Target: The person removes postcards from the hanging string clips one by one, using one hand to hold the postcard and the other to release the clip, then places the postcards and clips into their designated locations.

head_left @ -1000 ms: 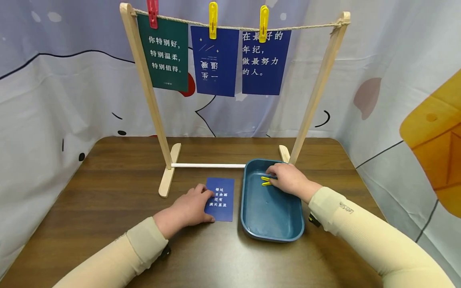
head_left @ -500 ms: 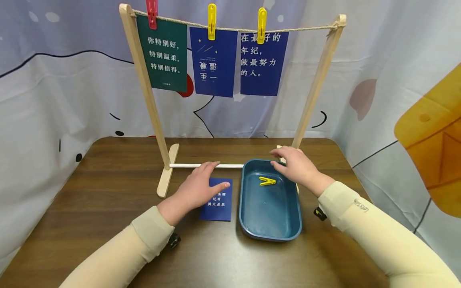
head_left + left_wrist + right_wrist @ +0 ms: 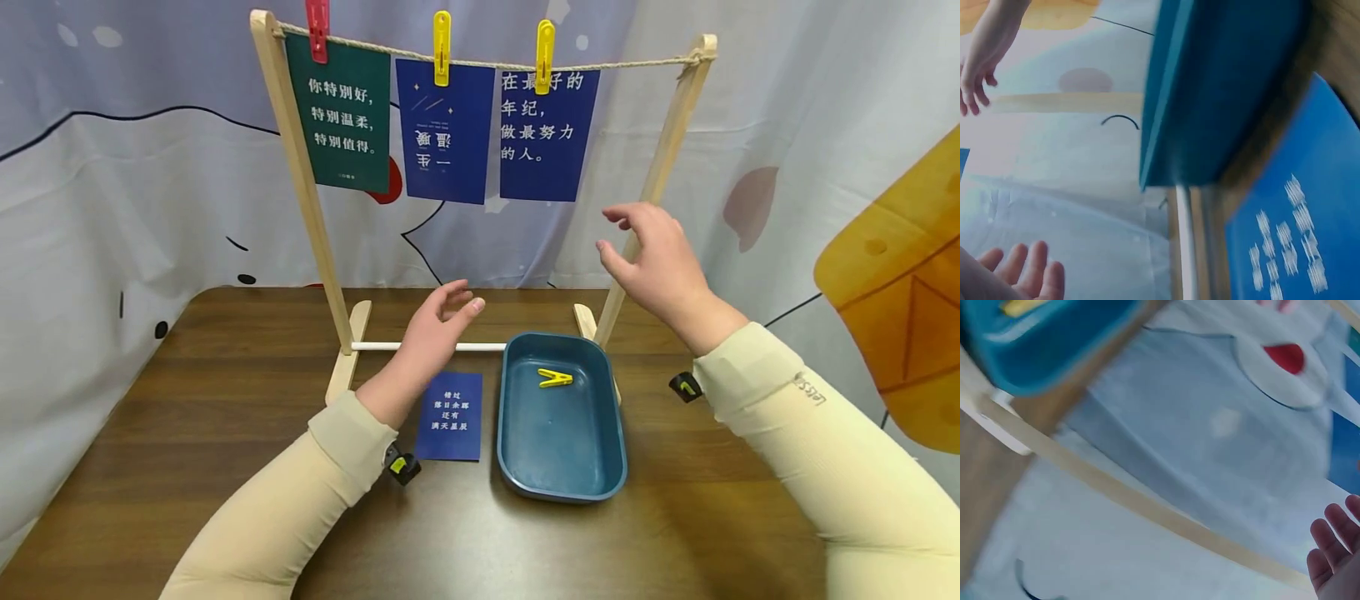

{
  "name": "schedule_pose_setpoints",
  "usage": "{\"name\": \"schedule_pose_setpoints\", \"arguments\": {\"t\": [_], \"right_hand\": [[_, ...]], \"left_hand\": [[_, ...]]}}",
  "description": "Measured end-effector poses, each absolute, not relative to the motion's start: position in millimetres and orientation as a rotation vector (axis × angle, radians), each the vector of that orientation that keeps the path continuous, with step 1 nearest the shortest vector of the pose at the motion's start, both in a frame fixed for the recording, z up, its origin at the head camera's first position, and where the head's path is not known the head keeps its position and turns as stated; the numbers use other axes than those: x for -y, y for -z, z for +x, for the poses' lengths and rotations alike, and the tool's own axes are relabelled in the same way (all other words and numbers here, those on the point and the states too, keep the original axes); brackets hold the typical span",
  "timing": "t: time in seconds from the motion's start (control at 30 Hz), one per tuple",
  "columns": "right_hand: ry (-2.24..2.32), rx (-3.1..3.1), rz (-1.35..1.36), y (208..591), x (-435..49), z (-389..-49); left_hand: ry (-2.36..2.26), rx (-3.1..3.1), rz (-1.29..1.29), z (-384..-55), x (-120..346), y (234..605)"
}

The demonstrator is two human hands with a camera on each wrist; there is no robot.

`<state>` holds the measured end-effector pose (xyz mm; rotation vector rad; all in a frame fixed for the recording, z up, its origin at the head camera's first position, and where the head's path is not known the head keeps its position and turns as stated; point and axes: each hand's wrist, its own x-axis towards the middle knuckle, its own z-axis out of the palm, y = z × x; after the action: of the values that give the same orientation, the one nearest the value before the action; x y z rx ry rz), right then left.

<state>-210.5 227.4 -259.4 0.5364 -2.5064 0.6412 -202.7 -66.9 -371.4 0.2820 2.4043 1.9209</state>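
Note:
My left hand (image 3: pixel 437 329) is raised over the table, fingers loosely bent and holding nothing. Beneath that wrist a blue card (image 3: pixel 450 425) with white writing lies flat on the table. Higher up, my right hand (image 3: pixel 658 258) hovers in front of the rack's right post, its fingers parted from the thumb and nothing between them. A yellow clothespin (image 3: pixel 555 378) lies in the blue tray (image 3: pixel 506 433), to the right of the card. In the right wrist view the clothespin (image 3: pixel 1021 306) shows at the top left.
A wooden rack (image 3: pixel 307 192) stands at the back with a rope (image 3: pixel 630 65) across its top. Hanging there are a green card (image 3: pixel 341 150) under a red clothespin (image 3: pixel 318 32) and two blue cards under yellow clothespins. A white bar (image 3: pixel 427 346) joins the rack's feet.
My left hand has lifted off the card and moved up and forward. The right hand has let go of the yellow clothespin in the tray and risen up and to the right.

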Motion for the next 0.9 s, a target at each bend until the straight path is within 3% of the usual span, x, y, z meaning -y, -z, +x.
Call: {"name": "schedule_pose_setpoints", "arguments": {"t": [0.4,0.63,0.9], "right_hand": [[-0.64,2.338,0.49,162,-205,-214],[-0.489,2.22,0.536,134,-190,-226],[-0.439,2.379,0.362,112,-165,-233]], "left_hand": [[-2.553,-1.788,0.02,-236,44,364],[-2.638,-1.649,-0.024,-250,28,354],[-2.729,-1.556,-0.002,-262,7,332]]}}
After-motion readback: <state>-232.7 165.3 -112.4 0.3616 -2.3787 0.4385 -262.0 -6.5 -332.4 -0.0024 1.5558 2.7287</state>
